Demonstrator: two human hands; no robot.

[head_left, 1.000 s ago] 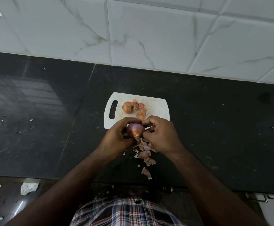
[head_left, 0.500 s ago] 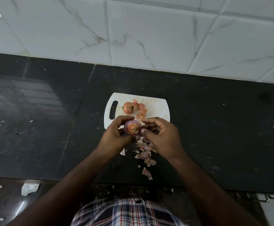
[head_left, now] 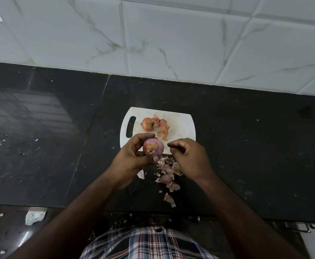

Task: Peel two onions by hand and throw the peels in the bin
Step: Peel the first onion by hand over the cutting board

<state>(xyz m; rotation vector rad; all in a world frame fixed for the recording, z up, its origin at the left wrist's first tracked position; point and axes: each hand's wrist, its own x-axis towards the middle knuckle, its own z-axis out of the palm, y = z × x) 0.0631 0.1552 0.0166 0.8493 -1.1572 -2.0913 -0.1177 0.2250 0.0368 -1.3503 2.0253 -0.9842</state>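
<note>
My left hand (head_left: 132,157) grips a purple onion (head_left: 153,146) with its root end facing me, just over the near edge of the white cutting board (head_left: 182,126). My right hand (head_left: 188,156) is a little to the right of the onion, fingers curled with thumb and forefinger pinched together; whether a bit of peel is between them I cannot tell. A second onion (head_left: 147,124), orange-brown, lies on the board beside a few loose peels (head_left: 162,126). More peels (head_left: 167,174) are scattered on the black counter under my hands.
The black stone counter (head_left: 50,137) runs left and right, backed by a white marble-tile wall (head_left: 171,38). A crumpled white scrap (head_left: 34,217) lies on the floor at the lower left. A metal handle (head_left: 302,226) shows below the counter edge at the right.
My right hand has come off the onion and moved right. My left hand has turned the onion so its root end faces me and lifted it slightly toward the board.
</note>
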